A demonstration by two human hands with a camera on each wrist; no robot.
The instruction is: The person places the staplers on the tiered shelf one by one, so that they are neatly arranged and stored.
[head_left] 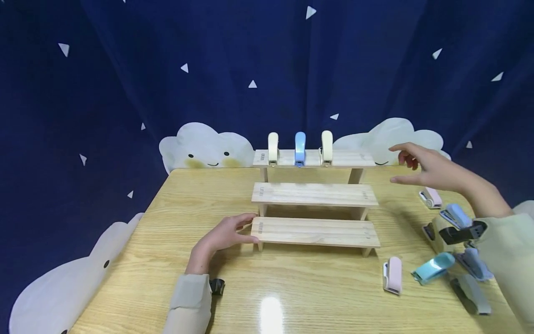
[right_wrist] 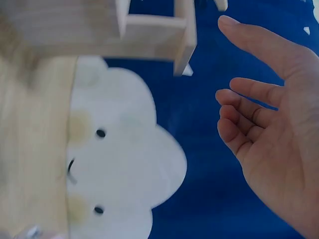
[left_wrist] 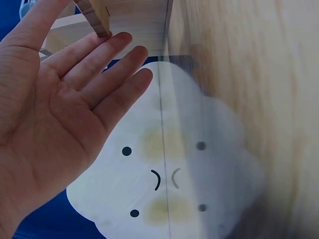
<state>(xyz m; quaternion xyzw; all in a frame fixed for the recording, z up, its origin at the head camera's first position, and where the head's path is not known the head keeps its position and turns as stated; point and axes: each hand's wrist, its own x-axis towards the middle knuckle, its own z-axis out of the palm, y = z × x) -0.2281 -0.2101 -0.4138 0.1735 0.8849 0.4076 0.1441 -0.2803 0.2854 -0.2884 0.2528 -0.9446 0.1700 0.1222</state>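
Note:
A three-tier wooden shelf (head_left: 317, 232) stands on the table. My left hand (head_left: 227, 234) is at the left end of its lowest board, fingers nearly straight; in the left wrist view the fingertips (left_wrist: 122, 39) are right at the board's edge. On the top board a cream stapler (head_left: 273, 148), a blue stapler (head_left: 300, 148) and another cream stapler (head_left: 327, 147) stand in a row with their rounded ends up. My right hand (head_left: 429, 167) is in the air to the right of the top board, holding nothing, thumb and fingers spread apart.
At the table's right lie a pink stapler (head_left: 393, 275), a teal stapler (head_left: 434, 267), a grey stapler (head_left: 471, 293), a slate-blue stapler (head_left: 474, 264) and a second pink stapler (head_left: 431, 197). A light-blue stapler (head_left: 456, 216) is by my right sleeve. A dark blue curtain (head_left: 250, 55) hangs behind.

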